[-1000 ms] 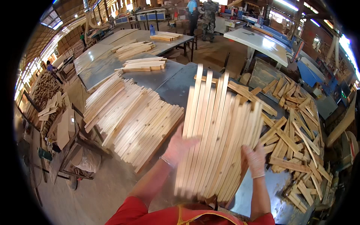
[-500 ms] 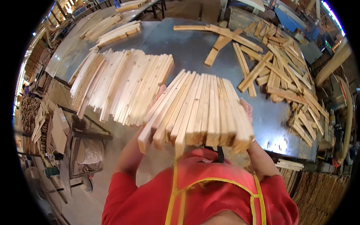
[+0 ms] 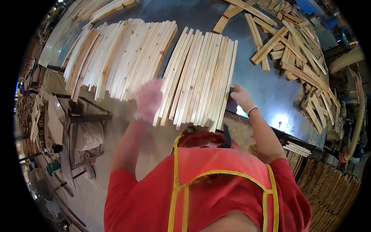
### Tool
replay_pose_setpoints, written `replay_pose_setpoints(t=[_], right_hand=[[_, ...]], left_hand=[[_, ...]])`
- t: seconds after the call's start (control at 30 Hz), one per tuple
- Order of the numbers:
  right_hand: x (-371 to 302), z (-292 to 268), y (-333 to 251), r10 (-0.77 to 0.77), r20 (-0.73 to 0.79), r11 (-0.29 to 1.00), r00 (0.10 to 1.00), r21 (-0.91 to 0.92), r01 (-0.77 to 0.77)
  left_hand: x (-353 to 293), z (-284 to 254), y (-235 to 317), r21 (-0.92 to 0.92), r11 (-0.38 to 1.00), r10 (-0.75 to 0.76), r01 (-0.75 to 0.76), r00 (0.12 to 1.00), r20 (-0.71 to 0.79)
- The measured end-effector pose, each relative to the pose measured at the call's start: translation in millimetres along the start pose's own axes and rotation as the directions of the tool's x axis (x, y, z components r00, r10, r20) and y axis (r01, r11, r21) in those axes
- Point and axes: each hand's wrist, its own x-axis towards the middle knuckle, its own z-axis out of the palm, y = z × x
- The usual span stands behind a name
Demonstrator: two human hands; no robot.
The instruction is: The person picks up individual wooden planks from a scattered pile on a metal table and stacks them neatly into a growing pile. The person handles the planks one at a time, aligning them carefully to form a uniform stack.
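Note:
A bundle of pale wooden slats [image 3: 199, 77] lies flat on the grey metal table [image 3: 266, 91], its near ends overhanging the table edge. My left hand [image 3: 148, 99], in a light glove and blurred, is against the bundle's left side near the front ends. My right hand [image 3: 242, 98], also gloved, presses on the bundle's right edge by the table rim. Neither hand is closed around a slat. Left of the bundle lies a wider spread of similar slats [image 3: 116, 58].
A loose heap of short wooden pieces [image 3: 297, 46] covers the table's right side. A stacked pile of slat ends [image 3: 332, 193] stands at the lower right. A metal stand with bags and boxes [image 3: 77, 127] is at my left. I wear a red shirt with a vest.
The bundle I held up against my chest has been set down flat on the table beside the earlier spread. Both hands have moved from under it to its sides.

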Motion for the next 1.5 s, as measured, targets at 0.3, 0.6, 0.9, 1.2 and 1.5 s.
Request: replay_pose_setpoints(t=[0.3,0.6,0.9,1.2,1.5], right_hand=[[-1,28,-53,-0.172,0.095,0.682,0.980,0.730,0.049],[-13,2,-60,-0.123,0.088,0.739,0.988,0.673,0.032],[-12,5,-120,-0.127,0.573,0.365,0.810,0.786,-0.499],[57,-125,-105,-0.202,0.192,0.428,0.960,0.899,-0.090],[261,-256,-52,-0.548,-0.475,0.822,0.689,-0.461,0.335]], left_hand=[[-139,68,131,-0.341,-0.638,0.015,0.691,0.453,0.891],[-139,25,160,-0.194,-0.907,0.040,0.374,0.534,0.844],[-69,-71,147,-0.590,-0.236,-0.205,0.772,0.554,0.807],[-60,-9,156,-0.714,-0.274,-0.458,0.644,0.565,0.686],[-17,62,208,-0.259,0.885,-0.343,0.388,0.917,0.203]])
